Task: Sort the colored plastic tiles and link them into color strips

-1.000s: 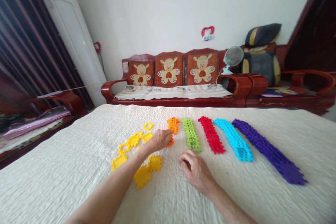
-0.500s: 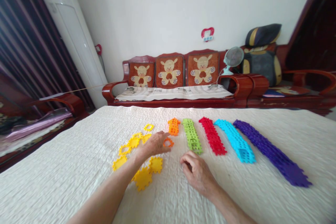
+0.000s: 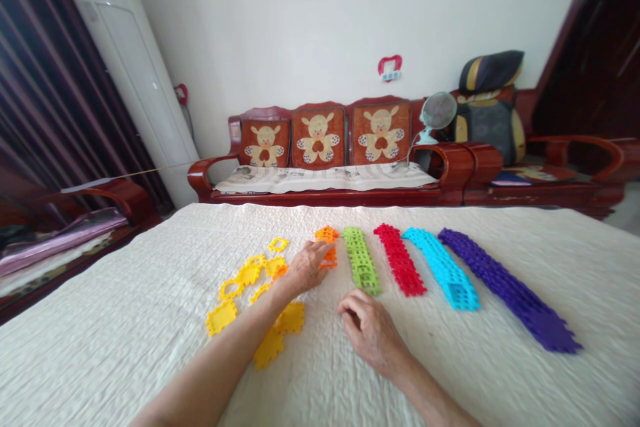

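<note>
My left hand (image 3: 309, 265) reaches over the near end of a short row of orange interlocking plastic tiles (image 3: 327, 232). Its thumb and fingers close around an orange tile (image 3: 329, 259) there, partly covered by the hand. My right hand (image 3: 371, 327) rests curled on the cloth below the green tile row (image 3: 358, 253), with nothing visible in it. Left of my left hand lie several loose yellow tiles (image 3: 221, 317), some solid and some hollow frames. An orange piece (image 3: 281, 271) shows among them beside my wrist. My left forearm hides part of this group.
Rows of red (image 3: 401, 260), light blue (image 3: 444, 269) and purple tiles (image 3: 510, 290) fan out to the right. A pale quilted cloth (image 3: 125, 320) covers the table. Behind stand a wooden sofa (image 3: 320, 196) with bear cushions and a small fan (image 3: 438, 112).
My left hand has moved slightly forward and right with the orange tile, up to the near end of the orange row. My right hand stays curled in place. The view has shifted slightly.
</note>
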Demonstrator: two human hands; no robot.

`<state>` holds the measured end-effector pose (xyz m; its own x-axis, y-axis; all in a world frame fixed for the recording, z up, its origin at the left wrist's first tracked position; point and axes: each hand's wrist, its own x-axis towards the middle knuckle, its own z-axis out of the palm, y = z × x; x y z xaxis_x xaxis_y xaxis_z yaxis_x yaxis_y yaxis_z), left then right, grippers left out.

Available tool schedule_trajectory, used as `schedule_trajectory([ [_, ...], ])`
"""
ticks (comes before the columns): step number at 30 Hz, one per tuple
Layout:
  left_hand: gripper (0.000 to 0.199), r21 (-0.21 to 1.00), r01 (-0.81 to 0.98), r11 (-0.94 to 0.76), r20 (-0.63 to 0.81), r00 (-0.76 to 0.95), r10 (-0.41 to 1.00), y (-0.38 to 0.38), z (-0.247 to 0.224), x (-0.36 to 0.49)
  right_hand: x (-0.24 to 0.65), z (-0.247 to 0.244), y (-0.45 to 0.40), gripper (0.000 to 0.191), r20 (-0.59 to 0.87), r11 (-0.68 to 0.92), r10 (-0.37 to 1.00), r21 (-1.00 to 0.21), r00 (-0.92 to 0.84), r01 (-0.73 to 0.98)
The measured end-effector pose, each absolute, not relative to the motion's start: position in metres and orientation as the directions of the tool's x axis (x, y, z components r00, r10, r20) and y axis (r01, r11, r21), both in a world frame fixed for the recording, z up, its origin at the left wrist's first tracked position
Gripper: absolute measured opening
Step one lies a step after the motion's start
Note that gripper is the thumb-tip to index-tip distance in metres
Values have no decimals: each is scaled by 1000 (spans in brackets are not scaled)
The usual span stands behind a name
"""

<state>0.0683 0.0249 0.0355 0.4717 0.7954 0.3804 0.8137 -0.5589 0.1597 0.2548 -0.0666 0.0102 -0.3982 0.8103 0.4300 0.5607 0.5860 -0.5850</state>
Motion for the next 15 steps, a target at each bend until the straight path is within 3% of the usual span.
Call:
schedule_trajectory([
  [7, 64, 185, 792, -582, 400, 481, 780, 26, 33, 58, 255, 9, -67, 19, 435, 585, 811, -586, -392, 560],
  [15, 46, 293, 822, -488, 428, 344, 836, 14, 57, 38, 255, 11, -67, 18, 442, 605, 796, -563, -414, 563],
])
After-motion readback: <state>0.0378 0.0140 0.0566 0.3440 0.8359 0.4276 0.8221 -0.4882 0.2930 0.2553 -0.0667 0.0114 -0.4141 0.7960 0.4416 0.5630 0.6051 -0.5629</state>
